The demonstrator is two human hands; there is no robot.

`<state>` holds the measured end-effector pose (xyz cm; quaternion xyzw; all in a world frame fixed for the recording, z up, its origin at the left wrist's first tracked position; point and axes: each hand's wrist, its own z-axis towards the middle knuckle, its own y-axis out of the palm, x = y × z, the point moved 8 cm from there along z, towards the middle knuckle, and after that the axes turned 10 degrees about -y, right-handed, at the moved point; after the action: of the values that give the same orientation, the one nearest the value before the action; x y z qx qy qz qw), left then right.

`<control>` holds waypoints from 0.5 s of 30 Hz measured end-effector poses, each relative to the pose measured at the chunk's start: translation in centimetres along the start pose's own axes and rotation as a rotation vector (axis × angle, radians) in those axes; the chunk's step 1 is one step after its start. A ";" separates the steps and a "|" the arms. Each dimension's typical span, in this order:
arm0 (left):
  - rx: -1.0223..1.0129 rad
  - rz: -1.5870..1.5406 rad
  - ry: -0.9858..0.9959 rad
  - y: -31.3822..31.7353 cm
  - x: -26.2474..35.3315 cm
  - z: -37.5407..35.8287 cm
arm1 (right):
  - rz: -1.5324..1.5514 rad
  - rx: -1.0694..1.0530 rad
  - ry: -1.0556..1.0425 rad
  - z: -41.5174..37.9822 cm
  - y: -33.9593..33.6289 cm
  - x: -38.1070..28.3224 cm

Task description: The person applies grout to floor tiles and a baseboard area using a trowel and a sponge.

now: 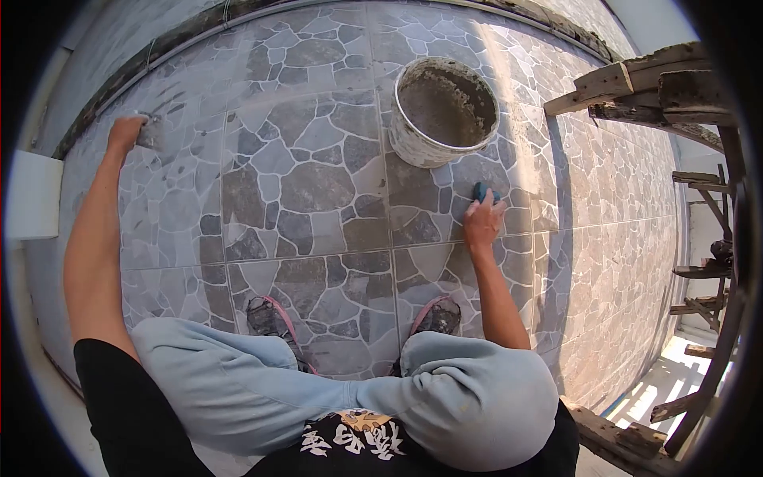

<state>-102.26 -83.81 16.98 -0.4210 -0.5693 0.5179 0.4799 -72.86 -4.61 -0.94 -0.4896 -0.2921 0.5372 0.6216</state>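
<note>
On the left, my left hand point(127, 133) is closed round a flat grey tool, perhaps a scraper point(150, 134), its blade against the stone-patterned tiles point(318, 187). My right hand point(482, 222) holds a small teal object point(486, 191) at its fingertips, down on the tiles just below the bucket. The white bucket point(409, 143), smeared with grey, stands upright and holds a grey-brown wet mix. Some dark smears mark the floor near my left hand.
Rough wooden beams point(660, 91) and posts stand along the right side. A white block point(33, 195) sits at the left edge. A ledge point(171, 56) borders the tiles at the top. My shoes point(435, 316) rest on the tiles.
</note>
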 end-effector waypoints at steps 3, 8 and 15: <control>0.078 -0.153 0.161 0.3 21.5 0.4 | 0.602 -0.443 -0.547 -6.2 -1.9 -18.9; -0.233 -0.318 0.348 3.3 46.6 -6.5 | 0.618 -0.631 -0.742 -7.2 -12.8 -25.4; -0.549 -0.320 0.372 10.7 53.7 -10.4 | 0.218 -0.634 -0.341 -3.6 -21.7 -16.8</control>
<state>-102.16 -28.29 12.29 -0.5267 -0.6487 0.1789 0.5194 -65.59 -20.45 20.58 -0.5895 -0.4895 0.5569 0.3207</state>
